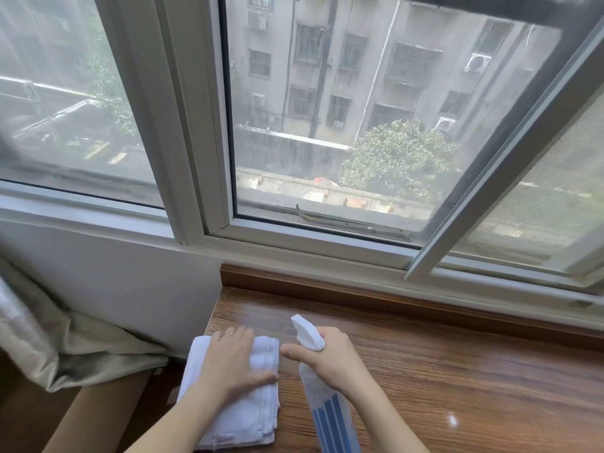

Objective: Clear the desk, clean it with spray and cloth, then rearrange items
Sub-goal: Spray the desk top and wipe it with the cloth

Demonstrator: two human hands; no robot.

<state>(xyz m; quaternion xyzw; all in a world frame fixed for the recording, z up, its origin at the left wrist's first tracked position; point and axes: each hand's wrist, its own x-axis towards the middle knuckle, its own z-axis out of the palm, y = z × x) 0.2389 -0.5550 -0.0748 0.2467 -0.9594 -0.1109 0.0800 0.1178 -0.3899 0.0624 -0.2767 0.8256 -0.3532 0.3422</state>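
At the left end of the desk (425, 371), beneath the window (327, 125), the cleaning step appears to be in hand: the visible wood carries nothing but the cleaning tools.

Left hand (235, 364): fingers straight and spread, pressed flat on the cloth (242, 416). The cloth is white, folded into a thick pad with stitched hems showing, and lies at the desk's left edge, partly overhanging it.

Right hand (330, 361): clamped round the neck of the sprayer (327, 413), forefinger extended toward the cloth rather than plainly on the trigger. The sprayer is a translucent bottle with blue vertical stripes and a white head; the nozzle points away from the person, toward the window. Whether its base rests on the desk cannot be told; it runs out of view.

Next move, as judged: either squeeze the trigger over the bare wood to the right, or set the sprayer aside, then sweep the cloth across. The desk is glossy brown wood grain; no wet film can be confirmed.
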